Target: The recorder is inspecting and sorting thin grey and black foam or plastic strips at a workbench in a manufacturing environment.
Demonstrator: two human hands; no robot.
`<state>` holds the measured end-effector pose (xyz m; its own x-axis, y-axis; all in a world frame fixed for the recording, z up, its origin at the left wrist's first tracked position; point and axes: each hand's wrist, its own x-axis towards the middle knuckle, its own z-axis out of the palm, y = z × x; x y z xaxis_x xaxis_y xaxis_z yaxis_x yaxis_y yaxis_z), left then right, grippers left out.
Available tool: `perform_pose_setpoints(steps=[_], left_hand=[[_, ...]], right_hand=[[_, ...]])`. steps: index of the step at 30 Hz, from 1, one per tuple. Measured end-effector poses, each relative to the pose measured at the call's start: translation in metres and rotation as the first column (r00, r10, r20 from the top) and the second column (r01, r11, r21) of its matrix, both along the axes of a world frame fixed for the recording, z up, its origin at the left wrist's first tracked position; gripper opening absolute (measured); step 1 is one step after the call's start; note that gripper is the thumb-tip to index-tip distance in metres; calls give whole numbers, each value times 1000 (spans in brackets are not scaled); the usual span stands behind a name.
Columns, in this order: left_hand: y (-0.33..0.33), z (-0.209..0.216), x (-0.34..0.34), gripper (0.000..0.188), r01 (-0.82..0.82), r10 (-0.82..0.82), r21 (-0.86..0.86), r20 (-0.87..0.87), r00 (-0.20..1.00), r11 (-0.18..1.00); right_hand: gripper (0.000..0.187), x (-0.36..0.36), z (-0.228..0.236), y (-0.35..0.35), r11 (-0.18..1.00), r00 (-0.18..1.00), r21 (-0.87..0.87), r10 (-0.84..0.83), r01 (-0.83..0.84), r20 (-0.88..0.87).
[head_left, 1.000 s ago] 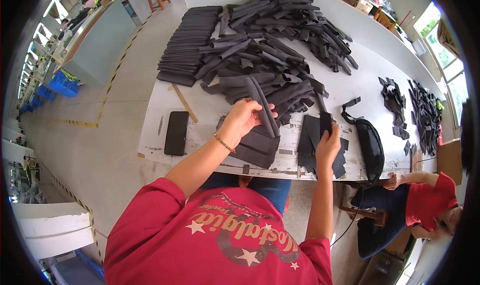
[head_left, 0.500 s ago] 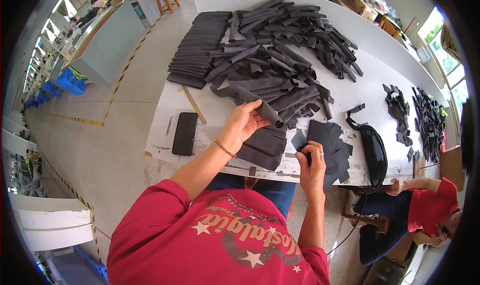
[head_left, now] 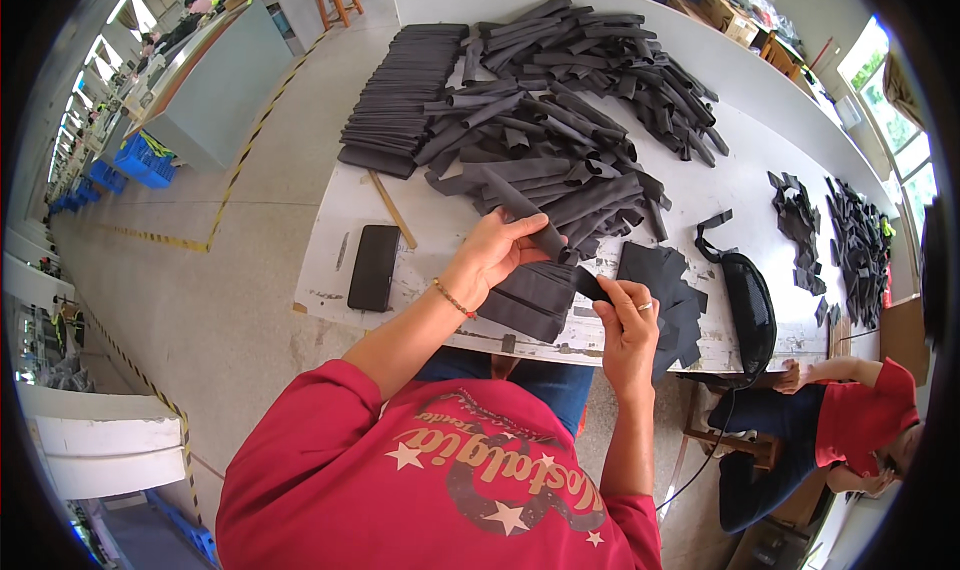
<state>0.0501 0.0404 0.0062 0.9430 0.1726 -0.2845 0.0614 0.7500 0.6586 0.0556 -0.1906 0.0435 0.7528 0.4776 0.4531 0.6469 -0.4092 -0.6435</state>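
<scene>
- Two bare hands work over the white table (head_left: 740, 175), both closed on dark fabric, just beside each other.
- Left hand (head_left: 497, 252): gripping a dark grey fabric tube (head_left: 516, 201), thumb on top, fingers curled under. Tube sits tilted, far end up and left by the heap, near end pointing down and right at the right hand.
- Right hand (head_left: 628, 325): pinching a small black piece (head_left: 590, 285) between thumb and fingers. Piece points at the tube's near end; can't tell whether they touch.
- Bracelet (head_left: 452, 298) on the left wrist, ring (head_left: 645, 306) on the right hand.
- Below the left hand: flat stack of dark strips (head_left: 524, 306) near the table's front edge.
- Right of that: loose spread of flat black pieces (head_left: 668, 295), partly behind the right hand.
- Beyond the hands: big heap of fabric tubes (head_left: 600, 196), lying every which way. Left of it, a neat overlapping row of flat strips (head_left: 405, 100).
- Left side of table: black phone (head_left: 373, 268), wooden stick (head_left: 391, 208) just beyond it.
- Right side: long black mesh item (head_left: 750, 315) with a strap, then two piles of small dark scraps (head_left: 796, 232).
- Co-worker in a red shirt (head_left: 865, 410) sits at far right, well apart from both hands.
</scene>
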Motion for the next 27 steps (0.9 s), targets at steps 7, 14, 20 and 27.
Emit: perform_pose_setpoints(steps=[7,14,20,27], left_hand=[[-5,3,1,21,27,-26,-60,6,1000,998],[0,2,-2,28,130,-129,-59,24,991,990],[-15,23,-13,49,14,-17,61,52,999,998],[-49,36,-31,58,-313,229,262,305,924,913]], right_hand=[[29,8,3,13,998,975,-54,52,-41,217],[31,15,6,14,996,932,-90,35,-3,360],[35,10,6,19,983,866,-146,-21,108,500],[49,-4,-3,32,982,901,-114,-91,153,425]])
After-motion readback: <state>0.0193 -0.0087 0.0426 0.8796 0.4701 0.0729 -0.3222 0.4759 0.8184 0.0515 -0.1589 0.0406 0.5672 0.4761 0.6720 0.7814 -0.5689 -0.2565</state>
